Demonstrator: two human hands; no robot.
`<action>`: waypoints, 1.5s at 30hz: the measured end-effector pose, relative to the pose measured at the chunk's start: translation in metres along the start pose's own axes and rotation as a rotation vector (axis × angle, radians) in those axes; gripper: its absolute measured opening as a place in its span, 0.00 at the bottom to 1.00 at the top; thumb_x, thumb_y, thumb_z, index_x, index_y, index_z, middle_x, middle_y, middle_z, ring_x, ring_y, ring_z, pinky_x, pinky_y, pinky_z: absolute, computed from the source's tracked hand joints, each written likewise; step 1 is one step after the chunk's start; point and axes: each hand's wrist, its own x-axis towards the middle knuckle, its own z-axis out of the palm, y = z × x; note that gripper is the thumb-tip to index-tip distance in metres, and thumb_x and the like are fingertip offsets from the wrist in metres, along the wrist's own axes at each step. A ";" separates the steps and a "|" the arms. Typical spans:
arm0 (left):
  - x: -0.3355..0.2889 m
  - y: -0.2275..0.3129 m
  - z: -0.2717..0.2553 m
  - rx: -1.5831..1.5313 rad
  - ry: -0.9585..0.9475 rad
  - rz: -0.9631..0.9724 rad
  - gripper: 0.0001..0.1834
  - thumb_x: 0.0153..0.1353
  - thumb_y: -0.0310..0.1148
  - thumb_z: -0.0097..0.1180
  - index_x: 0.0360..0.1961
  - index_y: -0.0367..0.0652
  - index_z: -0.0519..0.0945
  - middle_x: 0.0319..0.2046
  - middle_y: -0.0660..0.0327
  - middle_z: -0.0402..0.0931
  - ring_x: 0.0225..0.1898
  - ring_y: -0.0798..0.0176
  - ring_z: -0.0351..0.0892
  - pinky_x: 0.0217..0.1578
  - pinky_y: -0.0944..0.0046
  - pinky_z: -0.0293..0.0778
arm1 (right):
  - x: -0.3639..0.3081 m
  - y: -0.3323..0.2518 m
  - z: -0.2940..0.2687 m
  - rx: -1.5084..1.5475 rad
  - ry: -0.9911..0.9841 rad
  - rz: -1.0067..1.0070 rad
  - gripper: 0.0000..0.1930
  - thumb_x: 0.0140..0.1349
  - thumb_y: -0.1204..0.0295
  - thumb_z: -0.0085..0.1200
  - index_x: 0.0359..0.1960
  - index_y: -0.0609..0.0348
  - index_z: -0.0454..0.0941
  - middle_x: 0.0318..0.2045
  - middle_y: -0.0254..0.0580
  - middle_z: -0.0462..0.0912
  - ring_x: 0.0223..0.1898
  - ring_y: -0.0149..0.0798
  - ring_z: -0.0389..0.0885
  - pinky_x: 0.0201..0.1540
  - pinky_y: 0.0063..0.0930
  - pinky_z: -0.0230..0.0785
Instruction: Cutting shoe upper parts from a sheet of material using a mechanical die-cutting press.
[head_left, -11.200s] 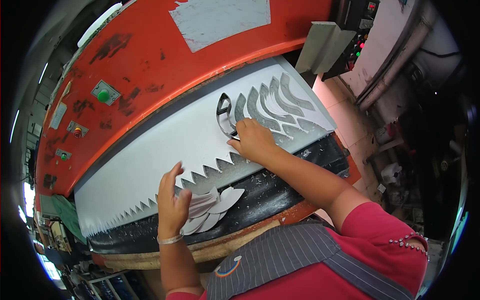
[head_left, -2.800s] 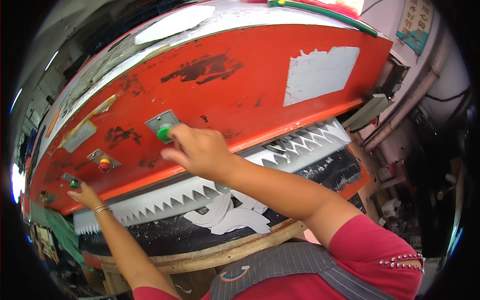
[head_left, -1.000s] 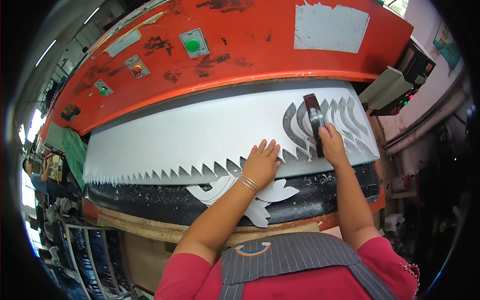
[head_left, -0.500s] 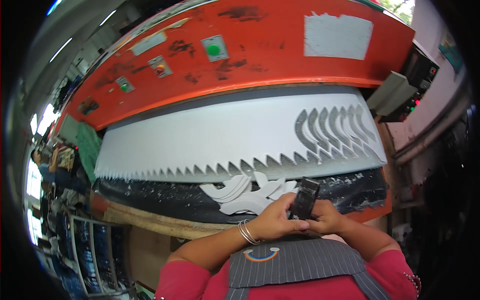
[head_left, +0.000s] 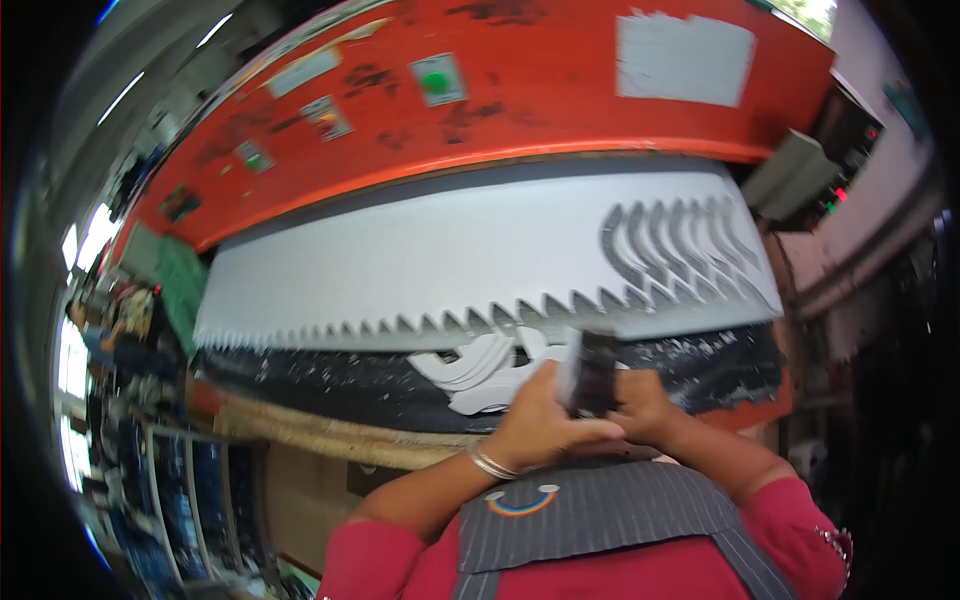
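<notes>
In front of my chest, my left hand [head_left: 540,422] and my right hand [head_left: 645,405] both grip a black block-shaped thing [head_left: 594,375]. It stands tilted up between them, with a paler strip along its left side; motion blur hides its exact kind. Just beyond it lies a loose pile of curved white cut pieces [head_left: 472,365], partly covered by my left hand. Behind the pile stretches a long white sheet [head_left: 400,260], its near edge cut into points. Curved openings [head_left: 665,245] show dark through its right end.
A black mat [head_left: 320,375] with white scraps lies under the sheet's near edge, above a wooden edge [head_left: 330,435]. The red machine front [head_left: 540,110] with push buttons rises behind. At left are a metal rack [head_left: 190,490] and another person [head_left: 95,335].
The black thing has risen slightly and turned more upright in my hands, showing a paler side. The whole view has shifted a little. Sheet and cut pieces lie as before.
</notes>
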 end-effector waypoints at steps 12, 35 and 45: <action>0.011 0.005 -0.012 -0.132 0.029 -0.065 0.23 0.41 0.33 0.75 0.38 0.37 0.78 0.31 0.63 0.80 0.32 0.71 0.78 0.34 0.70 0.75 | 0.031 -0.002 0.016 -0.064 -0.107 0.346 0.23 0.44 0.54 0.60 0.22 0.67 0.78 0.22 0.58 0.79 0.28 0.56 0.80 0.32 0.43 0.71; 0.028 0.003 -0.025 -0.244 0.606 0.153 0.20 0.69 0.43 0.43 0.30 0.35 0.72 0.25 0.54 0.76 0.29 0.64 0.75 0.35 0.65 0.71 | 0.065 0.018 0.023 0.825 0.083 0.098 0.24 0.66 0.49 0.46 0.39 0.62 0.74 0.26 0.27 0.71 0.30 0.22 0.66 0.31 0.19 0.62; -0.009 -0.017 -0.026 -0.358 0.748 0.246 0.20 0.71 0.43 0.38 0.29 0.37 0.69 0.24 0.57 0.71 0.28 0.64 0.71 0.34 0.65 0.67 | 0.058 -0.007 0.027 0.462 0.048 0.087 0.22 0.62 0.52 0.52 0.35 0.63 0.75 0.26 0.45 0.78 0.29 0.34 0.76 0.33 0.28 0.67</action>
